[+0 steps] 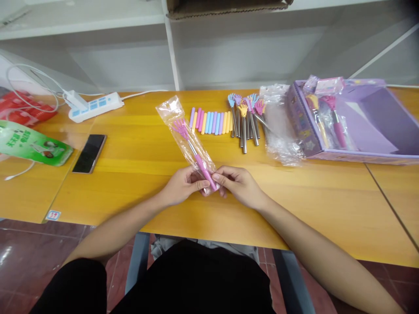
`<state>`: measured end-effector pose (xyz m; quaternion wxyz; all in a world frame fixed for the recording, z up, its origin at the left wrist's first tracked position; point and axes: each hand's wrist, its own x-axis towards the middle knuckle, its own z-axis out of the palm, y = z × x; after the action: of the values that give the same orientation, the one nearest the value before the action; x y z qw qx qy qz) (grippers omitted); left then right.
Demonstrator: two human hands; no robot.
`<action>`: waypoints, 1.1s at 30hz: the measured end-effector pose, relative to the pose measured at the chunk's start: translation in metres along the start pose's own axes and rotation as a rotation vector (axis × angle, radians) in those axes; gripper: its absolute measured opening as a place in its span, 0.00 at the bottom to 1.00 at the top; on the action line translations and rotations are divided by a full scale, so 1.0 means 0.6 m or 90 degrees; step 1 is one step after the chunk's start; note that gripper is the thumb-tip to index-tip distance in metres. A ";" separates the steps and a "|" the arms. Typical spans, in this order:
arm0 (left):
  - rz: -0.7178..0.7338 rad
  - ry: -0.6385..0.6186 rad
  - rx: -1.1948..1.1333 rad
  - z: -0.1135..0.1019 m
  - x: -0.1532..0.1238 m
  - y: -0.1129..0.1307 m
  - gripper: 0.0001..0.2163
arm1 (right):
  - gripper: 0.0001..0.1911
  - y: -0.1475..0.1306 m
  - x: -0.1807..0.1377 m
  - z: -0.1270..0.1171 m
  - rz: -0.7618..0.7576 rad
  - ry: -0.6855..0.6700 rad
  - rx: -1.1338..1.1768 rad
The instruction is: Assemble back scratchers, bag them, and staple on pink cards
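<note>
Both my hands meet over the yellow wooden table (327, 205), pinching the near end of a clear plastic sleeve (170, 111). Inside the sleeve lies a pink hand-shaped back scratcher (191, 146) with a pink grip, its claw pointing away from me. My left hand (183, 185) grips the sleeve's left side with curled fingers. My right hand (237, 183) pinches the handle end from the right.
Farther back lie a row of pastel grips (211, 123), several metal scratchers (245, 120), empty clear sleeves (278, 126) and a purple box (360, 122) with bagged scratchers. At left are a phone (89, 153), a power strip (94, 106), a green packet (31, 144) and a red bag (22, 107).
</note>
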<state>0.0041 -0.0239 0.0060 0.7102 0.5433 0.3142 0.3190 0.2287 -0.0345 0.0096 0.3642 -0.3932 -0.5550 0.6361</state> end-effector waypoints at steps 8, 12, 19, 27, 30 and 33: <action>0.007 -0.001 0.018 -0.001 -0.001 0.001 0.17 | 0.26 0.004 0.003 0.002 0.011 -0.005 0.027; 0.013 -0.001 0.014 -0.001 0.000 0.003 0.16 | 0.26 0.005 0.002 0.001 0.014 -0.011 0.035; -0.001 -0.016 0.004 -0.002 0.001 0.005 0.15 | 0.27 0.007 0.002 0.000 0.015 -0.016 0.045; 0.056 0.154 -0.003 -0.012 0.005 0.011 0.16 | 0.20 0.000 -0.004 -0.006 0.045 -0.132 0.087; 0.095 0.335 -0.093 -0.030 0.016 0.023 0.13 | 0.18 -0.006 -0.016 0.006 0.096 -0.234 0.071; 0.143 0.452 -0.125 -0.051 0.025 0.038 0.09 | 0.14 -0.010 -0.025 0.024 0.134 -0.367 0.032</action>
<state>-0.0137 0.0101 0.0204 0.5664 0.3597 0.4468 0.5918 0.2223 -0.0536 0.0179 0.1336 -0.2428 -0.5762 0.7689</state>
